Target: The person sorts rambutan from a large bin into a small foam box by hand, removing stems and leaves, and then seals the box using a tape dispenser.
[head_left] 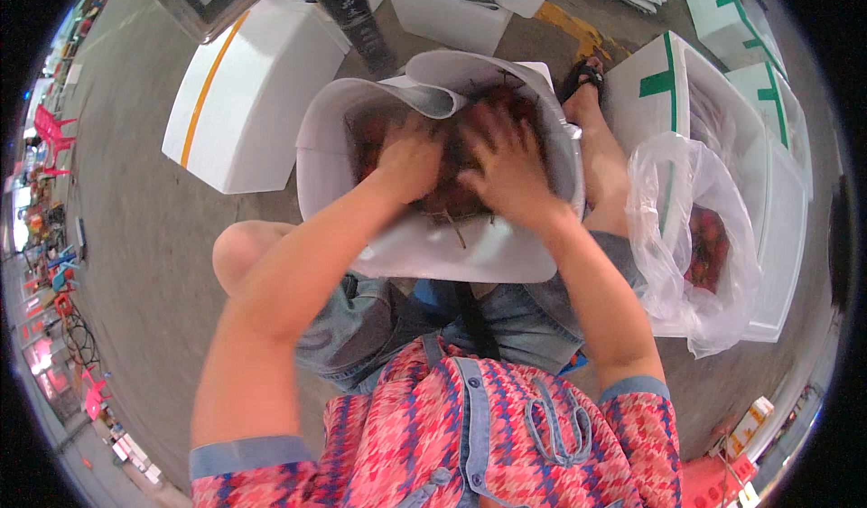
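I see my left hand (411, 160) and right hand (508, 167) both down inside the white paper-lined box (433, 246) in front of my knees, pressing on the dark red fruit (452, 196). The right fingers are spread open over the pile; the left look curled, though I cannot tell what they grip. Right of it sits a clear plastic bag (691, 237) with more red fruit, against a white foam box (713, 111).

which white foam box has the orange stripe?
The closed white foam box on the person's left, beside the paper-lined box that both hands work in. The boxes on the right carry green tape instead.
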Available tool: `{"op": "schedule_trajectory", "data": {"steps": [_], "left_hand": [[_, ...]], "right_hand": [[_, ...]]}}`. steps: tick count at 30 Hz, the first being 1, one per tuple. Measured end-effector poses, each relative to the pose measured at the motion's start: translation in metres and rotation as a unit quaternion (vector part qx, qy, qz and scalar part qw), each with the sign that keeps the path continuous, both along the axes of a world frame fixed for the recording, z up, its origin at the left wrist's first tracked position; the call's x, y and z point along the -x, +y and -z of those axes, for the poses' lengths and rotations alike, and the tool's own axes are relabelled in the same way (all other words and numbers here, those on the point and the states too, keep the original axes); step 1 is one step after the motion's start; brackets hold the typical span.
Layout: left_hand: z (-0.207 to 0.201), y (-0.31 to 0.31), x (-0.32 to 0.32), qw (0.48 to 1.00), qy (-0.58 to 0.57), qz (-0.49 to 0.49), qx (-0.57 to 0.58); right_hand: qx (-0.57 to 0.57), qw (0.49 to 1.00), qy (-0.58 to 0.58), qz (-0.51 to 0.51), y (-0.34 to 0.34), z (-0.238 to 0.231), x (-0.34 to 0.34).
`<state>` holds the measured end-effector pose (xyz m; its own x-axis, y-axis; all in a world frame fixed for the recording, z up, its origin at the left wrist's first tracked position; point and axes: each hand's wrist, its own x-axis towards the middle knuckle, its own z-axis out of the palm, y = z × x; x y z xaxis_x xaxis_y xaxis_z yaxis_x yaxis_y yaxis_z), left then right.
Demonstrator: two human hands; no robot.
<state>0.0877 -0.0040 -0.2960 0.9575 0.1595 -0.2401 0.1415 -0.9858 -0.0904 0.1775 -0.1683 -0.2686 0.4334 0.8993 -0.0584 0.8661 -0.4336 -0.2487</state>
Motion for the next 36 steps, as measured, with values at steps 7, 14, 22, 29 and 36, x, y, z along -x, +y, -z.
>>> {"op": "schedule_trajectory", "data": {"steps": [7,14,22,29,36], "left_hand": [[0.005,0.011,0.012,0.992,0.01,-0.107,0.071],[-0.087,0.008,0.04,0.988,0.014,-0.072,0.134],[-0.043,-0.003,0.062,0.965,0.08,0.066,0.242],[-0.025,-0.017,0.036,0.975,0.132,0.158,0.08],[-0.012,-0.018,0.051,0.969,0.141,0.179,0.09]], "right_hand": [[0.052,0.994,-0.024,-0.096,-0.001,0.029,0.005],[-0.011,0.928,0.32,0.19,-0.045,-0.053,-0.019],[0.095,0.989,0.077,0.079,-0.05,-0.011,-0.018],[0.06,0.988,0.134,0.041,-0.035,-0.027,-0.002],[0.068,0.991,0.115,0.023,-0.011,0.021,0.029]]}}
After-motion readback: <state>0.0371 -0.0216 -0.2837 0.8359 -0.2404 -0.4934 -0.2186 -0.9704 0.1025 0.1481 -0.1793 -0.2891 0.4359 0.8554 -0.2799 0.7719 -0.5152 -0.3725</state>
